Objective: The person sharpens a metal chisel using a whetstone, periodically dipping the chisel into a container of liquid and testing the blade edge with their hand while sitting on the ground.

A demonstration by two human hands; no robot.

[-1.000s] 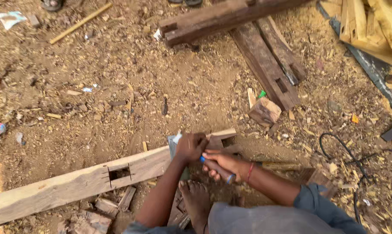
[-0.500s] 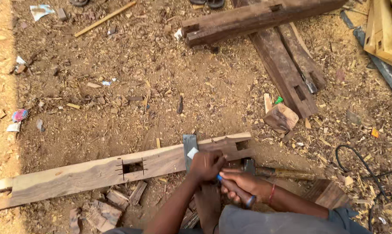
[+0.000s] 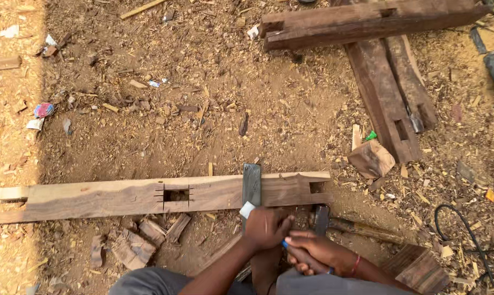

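A long pale wooden beam (image 3: 121,196) lies on the sawdust-covered ground, with a square mortise hole (image 3: 176,194) cut in its middle and a notch (image 3: 316,187) at its right end. A dark metal square blade (image 3: 251,183) lies across the beam. My left hand (image 3: 266,226) grips the blade's near end, just below the beam. Beside it, my right hand (image 3: 318,254) is closed around a blue pen (image 3: 284,245), whose tip points toward the left hand. My foot shows between my forearms.
A hammer (image 3: 321,218) lies just right of my hands, handle pointing right. Wood offcuts (image 3: 132,243) lie below the beam and a block (image 3: 371,158) to the right. Dark heavy timbers (image 3: 378,71) are stacked at the top right. A black cable (image 3: 465,229) curls at the right.
The metal blade now lies further across the beam. My hands stay close together at its near end. The view has shifted, so the beam sits more to the right.
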